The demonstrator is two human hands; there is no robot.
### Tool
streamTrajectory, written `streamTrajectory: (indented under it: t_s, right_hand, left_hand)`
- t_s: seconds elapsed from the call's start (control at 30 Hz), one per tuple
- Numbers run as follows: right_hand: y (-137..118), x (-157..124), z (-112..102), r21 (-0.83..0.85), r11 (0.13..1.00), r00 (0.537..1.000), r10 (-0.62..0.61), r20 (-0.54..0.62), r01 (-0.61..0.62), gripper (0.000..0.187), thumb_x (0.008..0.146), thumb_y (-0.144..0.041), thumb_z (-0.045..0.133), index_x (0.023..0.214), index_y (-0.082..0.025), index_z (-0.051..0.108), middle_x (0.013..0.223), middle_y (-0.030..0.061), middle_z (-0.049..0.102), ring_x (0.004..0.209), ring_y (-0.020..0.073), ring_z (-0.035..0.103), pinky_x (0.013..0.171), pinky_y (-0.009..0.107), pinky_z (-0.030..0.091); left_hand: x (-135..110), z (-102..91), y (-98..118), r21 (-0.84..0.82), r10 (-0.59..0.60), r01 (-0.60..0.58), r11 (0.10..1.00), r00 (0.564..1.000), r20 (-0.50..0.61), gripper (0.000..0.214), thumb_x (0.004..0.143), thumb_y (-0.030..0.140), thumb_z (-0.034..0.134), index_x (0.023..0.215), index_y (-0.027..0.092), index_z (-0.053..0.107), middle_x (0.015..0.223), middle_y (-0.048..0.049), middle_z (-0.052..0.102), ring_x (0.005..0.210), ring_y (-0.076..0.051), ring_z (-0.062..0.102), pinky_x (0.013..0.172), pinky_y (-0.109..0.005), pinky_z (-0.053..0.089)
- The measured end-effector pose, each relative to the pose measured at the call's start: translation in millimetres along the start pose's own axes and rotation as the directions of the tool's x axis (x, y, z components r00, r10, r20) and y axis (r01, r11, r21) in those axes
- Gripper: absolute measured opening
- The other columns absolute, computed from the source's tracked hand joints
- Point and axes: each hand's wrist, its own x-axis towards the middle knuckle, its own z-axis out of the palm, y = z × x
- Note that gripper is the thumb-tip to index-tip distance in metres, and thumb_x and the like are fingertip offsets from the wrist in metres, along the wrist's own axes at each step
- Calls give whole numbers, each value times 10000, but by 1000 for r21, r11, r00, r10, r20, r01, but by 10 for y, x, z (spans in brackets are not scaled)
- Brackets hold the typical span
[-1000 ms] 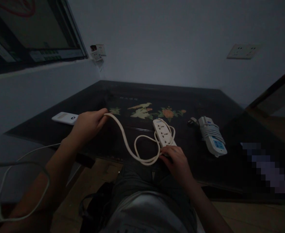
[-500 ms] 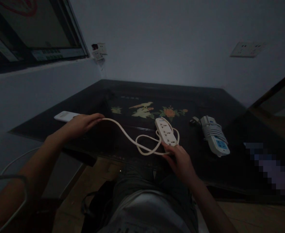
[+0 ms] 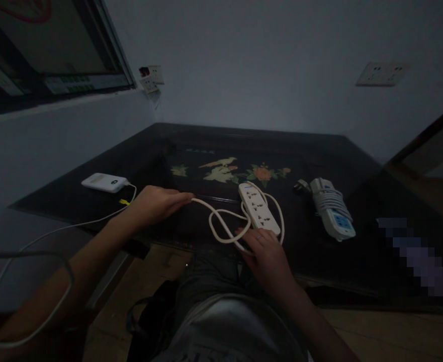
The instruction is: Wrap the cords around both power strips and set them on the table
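Observation:
A white power strip (image 3: 258, 208) lies on the dark table, its socket face up. Its cream cord (image 3: 221, 241) curls in loose loops beside and around it. My left hand (image 3: 161, 203), left of the strip, pinches the cord between thumb and fingers. At the strip's near end, my right hand (image 3: 264, 251) is closed over the cord, with its fingers by the strip's edge; the fingertips are partly hidden. A second power strip (image 3: 332, 208), wrapped in its own grey cord, rests to the right with its plug (image 3: 301, 186) beside it.
On the table (image 3: 304, 151) at left lies a white device (image 3: 104, 182) with a thin cable (image 3: 74, 224) running off the near side, across my left arm. A yellow tag (image 3: 124, 202) is close by. Wall sockets (image 3: 381, 74) are at the back. A blurred patch (image 3: 421, 256) covers something at right.
My left hand has moved right along with the cord, uncovering the white device. My right hand has shifted slightly nearer and left, and the cord loops have changed shape.

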Motion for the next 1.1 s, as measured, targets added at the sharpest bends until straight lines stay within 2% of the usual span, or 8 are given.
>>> streamTrajectory:
  t_s: [0.13,0.3,0.37,0.43,0.67,0.8,0.93,1.1]
  right_hand:
    - [-152,94,-71,98,984,987,144,67,-150,191,808,-156,622,998,-176,622,962,97,705,888,265,649,750,383,508]
    - [-216,194,-177,290,914,959,261,112,-283,223,846,-173,574,1065,-171,615,928,87,717,826,233,676,692,331,514]
    - [-220,233,-201,355,889,958,261,123,-288,220,847,-159,564,1059,-177,622,948,81,721,829,220,679,710,317,507]
    - [-225,265,-218,401,872,960,252,124,-281,220,857,-154,544,1060,-183,624,975,76,721,847,213,676,736,311,496]
    - [-241,255,-252,379,860,938,292,186,-343,269,948,-268,398,1036,-184,638,672,34,663,559,165,597,540,243,408]
    - [-219,195,-268,398,848,936,298,187,-350,292,948,-265,378,1064,-180,632,605,14,621,531,153,578,537,231,398]
    - [-183,132,-275,430,817,923,340,180,-385,310,947,-288,368,1080,-167,620,544,-5,583,512,152,570,519,228,387]
    - [-112,7,-273,467,759,890,398,220,-455,310,948,-316,367,1062,-152,604,533,-20,564,495,139,553,508,225,373]
  left_hand:
    - [124,17,353,-89,156,-158,983,987,-28,239,883,362,515,1035,315,693,637,2,639,501,-122,525,530,-237,364]
    - [225,-2,670,55,462,-465,884,885,55,299,934,272,429,1169,284,613,784,-10,655,590,-115,536,573,-256,364]
    - [254,6,740,41,539,-541,840,841,50,323,923,335,451,1210,260,579,857,-25,658,688,-135,573,638,-280,390]
    - [278,31,782,38,565,-566,824,825,25,377,907,424,469,1217,234,568,882,-37,658,749,-156,586,696,-308,394]
    - [284,197,805,142,486,-471,871,868,-102,256,961,321,405,1018,225,635,731,-2,637,697,-132,562,743,-310,373]
    - [253,289,804,173,435,-404,898,871,-229,191,925,312,485,944,221,652,891,-50,677,848,-178,588,858,-373,406]
    - [229,385,794,54,346,-351,935,867,-359,155,899,215,511,960,223,653,956,-58,691,920,-189,603,941,-415,428]
    - [201,451,757,-130,120,-192,973,897,-426,188,918,189,467,1010,185,631,988,-91,675,957,-201,607,837,-351,498]
